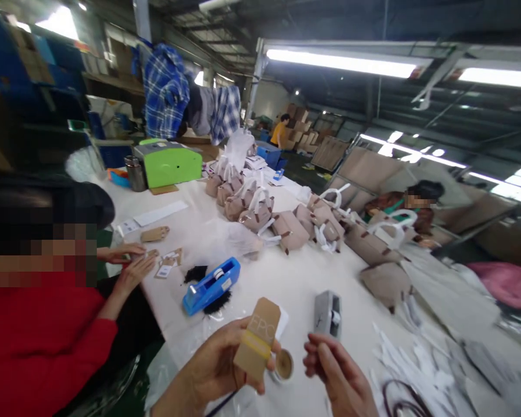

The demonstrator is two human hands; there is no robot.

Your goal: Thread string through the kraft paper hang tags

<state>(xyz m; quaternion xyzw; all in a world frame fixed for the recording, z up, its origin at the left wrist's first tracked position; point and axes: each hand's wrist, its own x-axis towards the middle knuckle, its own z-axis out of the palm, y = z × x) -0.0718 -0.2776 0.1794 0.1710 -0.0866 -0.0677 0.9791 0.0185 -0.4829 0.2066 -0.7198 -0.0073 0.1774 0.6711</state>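
Observation:
My left hand (219, 365) holds a brown cardboard hang tag (257, 339) upright, a strip of yellowish tape across it and a white card behind it. My right hand (336, 373) hovers just to the right, fingers curled together, holding nothing I can make out. Below the tag lies a small roll of tape (283, 365). A grey tape dispenser (327, 313) stands just beyond my right hand. A blue tape dispenser (211, 285) lies to the left on the white table (295, 278).
A person in red (39, 341) sits at left, hands on small tags (167, 263). Several beige bags with white handles (286, 223) line the table's middle. A green machine (169, 162) stands at the far end. Another person (417, 205) sits right. White strips (421, 359) lie lower right.

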